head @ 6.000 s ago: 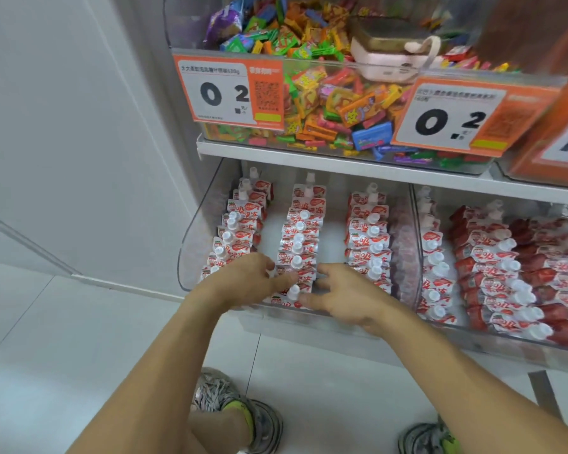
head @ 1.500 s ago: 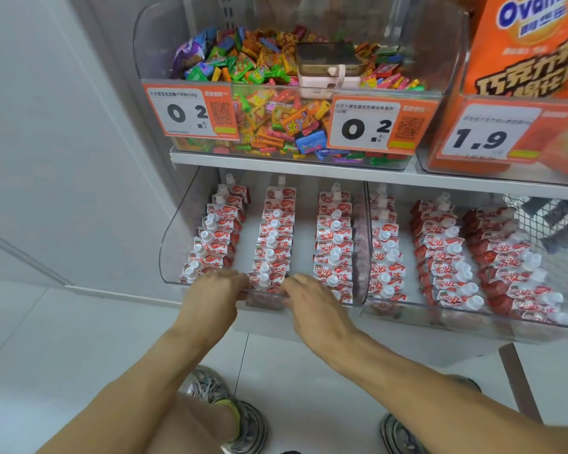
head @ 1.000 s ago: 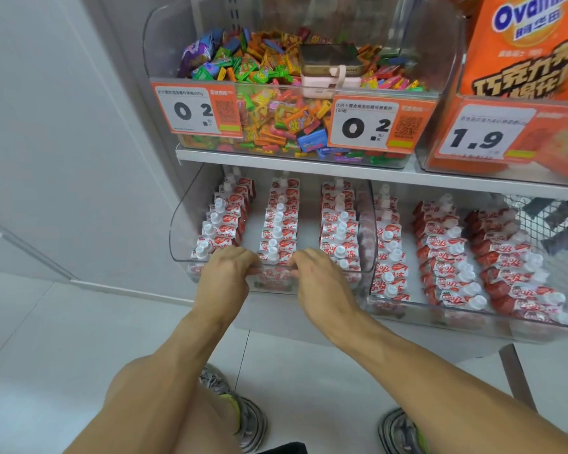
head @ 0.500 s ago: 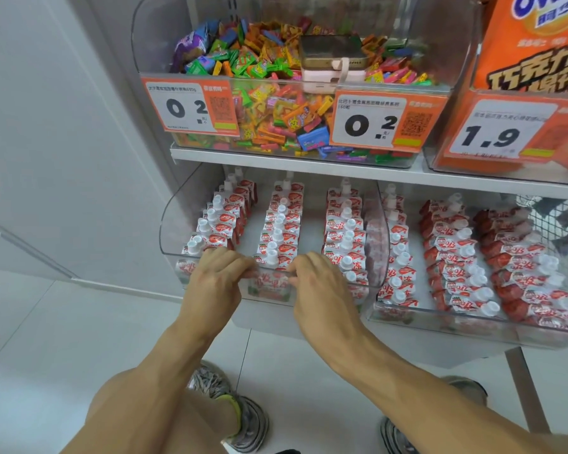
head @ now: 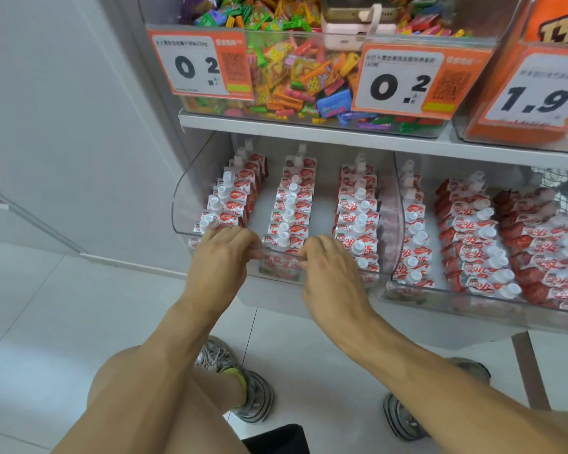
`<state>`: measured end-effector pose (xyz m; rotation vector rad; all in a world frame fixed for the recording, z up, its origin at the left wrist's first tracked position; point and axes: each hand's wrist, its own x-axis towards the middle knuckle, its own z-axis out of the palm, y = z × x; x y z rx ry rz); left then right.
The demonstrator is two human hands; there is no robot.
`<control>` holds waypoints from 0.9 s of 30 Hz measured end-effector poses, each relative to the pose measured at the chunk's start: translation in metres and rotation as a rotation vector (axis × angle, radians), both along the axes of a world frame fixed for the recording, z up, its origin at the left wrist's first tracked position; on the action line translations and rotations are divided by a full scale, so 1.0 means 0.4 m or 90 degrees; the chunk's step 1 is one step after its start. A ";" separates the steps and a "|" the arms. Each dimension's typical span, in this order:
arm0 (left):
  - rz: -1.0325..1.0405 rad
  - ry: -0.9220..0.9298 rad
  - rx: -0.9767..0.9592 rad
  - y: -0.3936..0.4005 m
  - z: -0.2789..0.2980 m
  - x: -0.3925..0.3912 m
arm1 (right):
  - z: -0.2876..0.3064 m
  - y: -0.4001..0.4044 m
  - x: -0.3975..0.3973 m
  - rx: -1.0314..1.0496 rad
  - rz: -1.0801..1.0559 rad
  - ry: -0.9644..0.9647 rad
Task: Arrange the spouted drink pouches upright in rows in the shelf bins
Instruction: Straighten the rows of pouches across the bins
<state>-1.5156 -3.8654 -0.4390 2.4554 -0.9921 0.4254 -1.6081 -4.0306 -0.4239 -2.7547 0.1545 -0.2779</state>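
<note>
Your left hand (head: 222, 257) and right hand (head: 328, 268) have shifted onto the bin (head: 181, 204) front lip at 6 o'clock, fingers curled holding it, pouches (head: 289, 208) standing in rows.

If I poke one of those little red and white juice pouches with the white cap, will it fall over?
Probably, if it stood alone. The red and white spouted pouches look thin and soft, so one would likely flop. Packed tight in rows inside the clear plastic bin, they prop each other up. The white cap sits on top, which may make one a bit top-heavy.
</note>
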 end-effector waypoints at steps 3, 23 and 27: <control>-0.009 0.001 0.012 0.019 0.002 -0.022 | -0.001 0.009 -0.023 -0.001 0.006 0.002; 0.038 0.080 -0.058 -0.011 -0.019 0.087 | -0.050 -0.005 0.082 -0.001 -0.034 -0.036; 0.056 0.123 -0.024 -0.056 -0.032 0.103 | -0.072 -0.055 0.110 0.007 -0.037 -0.039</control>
